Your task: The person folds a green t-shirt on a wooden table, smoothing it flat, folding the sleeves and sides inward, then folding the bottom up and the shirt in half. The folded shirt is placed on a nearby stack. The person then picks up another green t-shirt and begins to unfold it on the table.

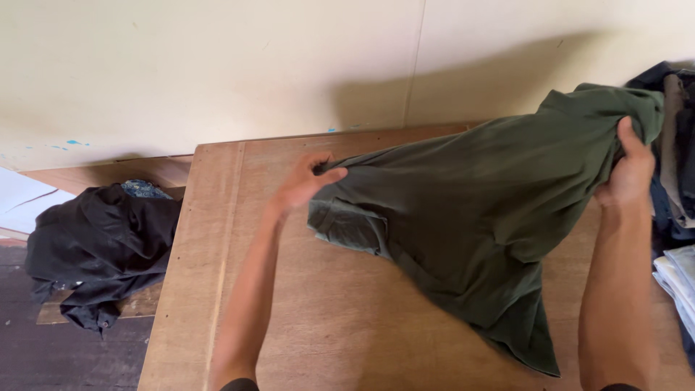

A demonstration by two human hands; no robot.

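A dark olive-green shirt (470,210) lies spread and rumpled across the wooden table. Its far-right end is lifted, possibly the collar.

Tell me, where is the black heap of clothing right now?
The black heap of clothing lies at the left of the head view, on a low ledge beside the wooden table, away from both hands.

A shirt (463,210) lay spread across the table (333,318), nearer its right side. Left of the table, lower down, a heap of clothes (101,246) sat on a bench (137,308). More clothes (677,217) were piled at the table's right edge.
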